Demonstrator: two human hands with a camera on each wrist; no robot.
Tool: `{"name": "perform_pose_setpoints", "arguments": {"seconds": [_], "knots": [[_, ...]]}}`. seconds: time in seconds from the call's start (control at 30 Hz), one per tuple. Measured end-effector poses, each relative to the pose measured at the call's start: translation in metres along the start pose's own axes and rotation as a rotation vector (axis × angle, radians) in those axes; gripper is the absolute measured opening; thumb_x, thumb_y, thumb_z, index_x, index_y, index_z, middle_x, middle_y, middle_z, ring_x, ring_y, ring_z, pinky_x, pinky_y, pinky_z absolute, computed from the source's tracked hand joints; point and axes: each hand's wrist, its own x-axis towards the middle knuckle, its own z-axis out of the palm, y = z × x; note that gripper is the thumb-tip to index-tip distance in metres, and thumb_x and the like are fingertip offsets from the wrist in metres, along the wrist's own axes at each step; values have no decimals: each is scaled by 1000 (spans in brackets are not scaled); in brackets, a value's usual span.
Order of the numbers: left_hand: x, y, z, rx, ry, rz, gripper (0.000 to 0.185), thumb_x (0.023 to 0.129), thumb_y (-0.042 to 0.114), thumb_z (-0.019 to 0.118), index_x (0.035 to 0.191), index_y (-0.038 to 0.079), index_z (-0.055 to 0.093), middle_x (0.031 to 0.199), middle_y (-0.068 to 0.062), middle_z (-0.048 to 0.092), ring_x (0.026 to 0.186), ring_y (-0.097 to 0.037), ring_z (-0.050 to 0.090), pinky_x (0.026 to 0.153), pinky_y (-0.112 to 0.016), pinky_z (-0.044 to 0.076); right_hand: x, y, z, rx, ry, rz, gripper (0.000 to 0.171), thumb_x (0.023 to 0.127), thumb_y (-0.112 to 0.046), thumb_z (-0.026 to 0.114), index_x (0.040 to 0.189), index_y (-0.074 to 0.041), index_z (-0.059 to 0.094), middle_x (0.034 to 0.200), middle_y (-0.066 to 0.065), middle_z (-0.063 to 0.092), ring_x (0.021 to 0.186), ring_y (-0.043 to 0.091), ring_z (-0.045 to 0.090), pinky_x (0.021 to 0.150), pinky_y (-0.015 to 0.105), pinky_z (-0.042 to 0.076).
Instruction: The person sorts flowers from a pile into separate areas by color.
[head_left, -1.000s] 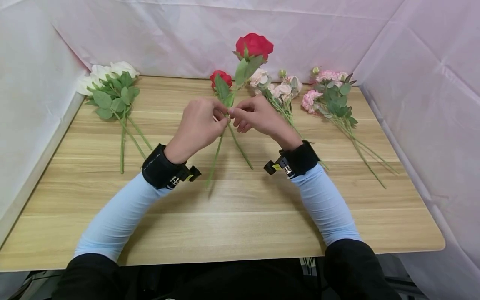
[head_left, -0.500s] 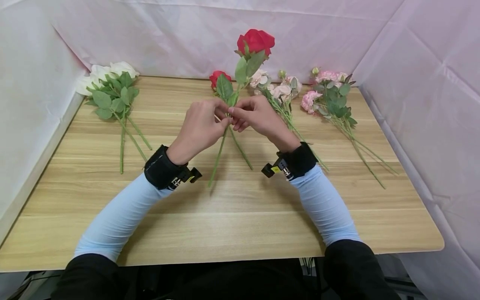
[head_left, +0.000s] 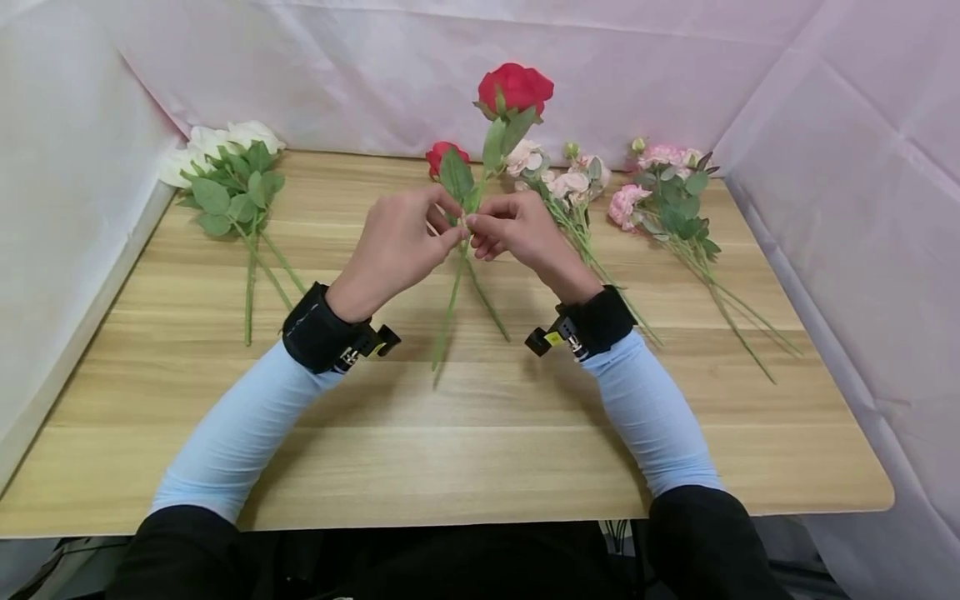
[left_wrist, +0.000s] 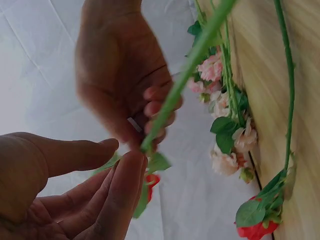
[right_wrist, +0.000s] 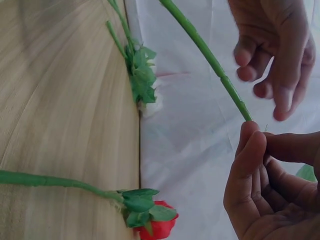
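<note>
A red rose [head_left: 517, 87] with green leaves stands raised above the table, its stem [right_wrist: 215, 67] pinched between thumb and fingertips of my right hand [head_left: 525, 237]. My left hand [head_left: 401, 242] is close beside that pinch, fingers loosely bent. In the left wrist view its thumb and forefinger [left_wrist: 131, 172] come right up to the stem with a small gap between them. The right wrist view shows the left hand's fingers [right_wrist: 262, 90] apart from the stem. A second red rose [head_left: 447, 157] lies on the table behind the hands, its stem pointing toward me.
White roses [head_left: 225, 150] with leafy stems lie at the back left of the wooden table [head_left: 480, 467]. Pale pink flowers [head_left: 566, 179] and deeper pink flowers [head_left: 667, 183] lie to the right. White cloth walls [head_left: 375, 75] border the back and sides.
The lower end of the held rose's stem has swung slightly right. Both hands stay almost in the same place, and the whole head view has shifted a little.
</note>
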Motion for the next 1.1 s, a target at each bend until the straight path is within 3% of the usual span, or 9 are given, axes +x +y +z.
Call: {"name": "perform_pose_setpoints", "arguments": {"seconds": [0.23,0.4,0.5,0.7,0.87,1.1], "knots": [[0,-4,-10,20,30,-10,21,97,21,72,110,5,73,91,-13,78,78,-27,70,70,-36,46,25,15,5,-63,-5,99,28,103,-17,64,104,11,71,74,4,69,65,14,69,71,33,63],[-1,-4,-11,22,35,-6,20,97,22,72,108,6,74,90,-13,78,80,-27,69,69,-36,45,46,22,10,-79,-2,173,27,104,-17,61,100,7,73,75,5,70,71,19,72,84,44,62],[-1,-3,-12,18,35,-3,20,97,22,72,108,6,74,90,-13,78,81,-27,70,70,-36,46,57,26,12,-71,6,229,25,104,-15,56,96,3,73,76,6,70,73,21,72,87,44,62],[0,-2,-12,1,3,-11,21,97,22,73,109,4,73,91,-13,79,83,-26,70,72,-37,46,72,33,13,-117,24,296,25,102,-16,58,85,-3,70,74,7,68,68,18,69,72,31,62],[1,-1,-12,-1,-13,-11,22,96,22,74,110,4,74,91,-13,78,81,-26,70,70,-36,46,81,39,14,-212,32,289,33,100,-16,59,68,-7,62,67,6,67,64,20,67,55,26,51],[2,-1,-11,5,-13,-12,23,96,24,75,109,5,74,91,-13,78,84,-27,70,74,-38,48,86,48,14,-269,-38,263,28,97,-13,56,79,4,69,60,4,63,51,13,58,48,25,39]]}}
